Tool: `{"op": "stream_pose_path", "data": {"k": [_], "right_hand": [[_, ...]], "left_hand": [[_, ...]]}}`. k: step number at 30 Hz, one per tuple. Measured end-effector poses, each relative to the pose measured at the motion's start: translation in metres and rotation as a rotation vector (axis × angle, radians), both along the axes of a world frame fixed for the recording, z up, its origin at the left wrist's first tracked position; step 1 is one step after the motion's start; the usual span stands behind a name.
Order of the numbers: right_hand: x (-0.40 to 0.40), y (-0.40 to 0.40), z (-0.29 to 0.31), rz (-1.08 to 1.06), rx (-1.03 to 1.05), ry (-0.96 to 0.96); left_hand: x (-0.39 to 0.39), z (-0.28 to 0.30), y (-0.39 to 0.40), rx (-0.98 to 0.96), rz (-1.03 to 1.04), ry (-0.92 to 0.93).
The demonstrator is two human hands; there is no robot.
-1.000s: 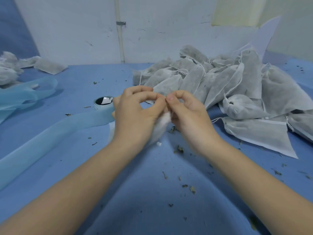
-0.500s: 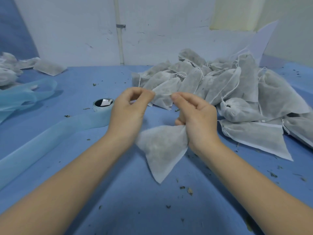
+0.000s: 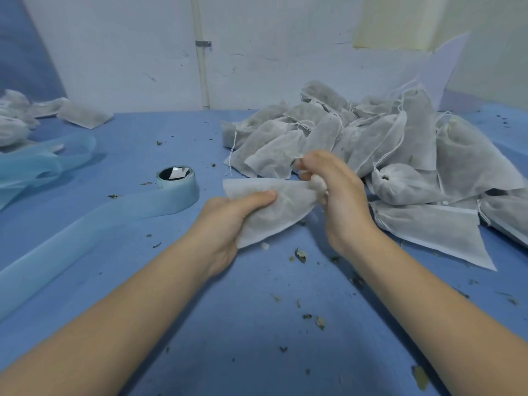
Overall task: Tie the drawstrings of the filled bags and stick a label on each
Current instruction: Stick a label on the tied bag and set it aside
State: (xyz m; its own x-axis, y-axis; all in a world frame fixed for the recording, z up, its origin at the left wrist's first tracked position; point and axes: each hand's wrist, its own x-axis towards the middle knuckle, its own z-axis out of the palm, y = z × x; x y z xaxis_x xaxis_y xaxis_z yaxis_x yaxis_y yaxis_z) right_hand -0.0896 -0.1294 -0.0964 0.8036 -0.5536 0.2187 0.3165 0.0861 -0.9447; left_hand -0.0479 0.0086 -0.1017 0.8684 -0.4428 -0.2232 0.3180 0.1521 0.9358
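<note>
I hold one filled white mesh bag (image 3: 281,211) just above the blue table, lying on its side. My left hand (image 3: 228,221) grips its lower body, thumb on top. My right hand (image 3: 334,192) pinches the gathered neck of the bag at its right end. A roll of light blue label tape (image 3: 177,185) stands to the left of the bag, its long strip trailing toward the front left. A pile of several filled drawstring bags (image 3: 385,150) lies behind and to the right of my hands.
More bags (image 3: 80,114) lie at the far left by a loose blue strip (image 3: 43,164). Dried herb crumbs (image 3: 300,255) are scattered over the blue table (image 3: 257,338). A white wall with a pipe (image 3: 201,67) closes the back.
My hands, first pinching together at the bag's strings, moved apart. The bag hung from my right hand, then my left hand took hold of its body and turned it sideways.
</note>
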Motion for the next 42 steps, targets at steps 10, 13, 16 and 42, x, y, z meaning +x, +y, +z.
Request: {"op": "stream_pose_path", "data": {"k": [10,13,16,42], "right_hand": [[-0.009,-0.001,-0.006,0.151,-0.612,0.058],[-0.008,-0.001,-0.006,0.127,-0.627,0.071],[-0.008,0.001,-0.003,0.141,-0.565,0.077],[0.116,0.084,-0.013,0.456,-0.880,0.296]], "left_hand": [[0.006,0.002,0.004,-0.196,-0.127,0.023],[0.007,0.000,0.005,-0.122,-0.062,-0.057],[0.010,0.001,0.008,-0.118,0.006,-0.081],[0.090,0.032,0.086,0.206,0.645,-0.301]]}}
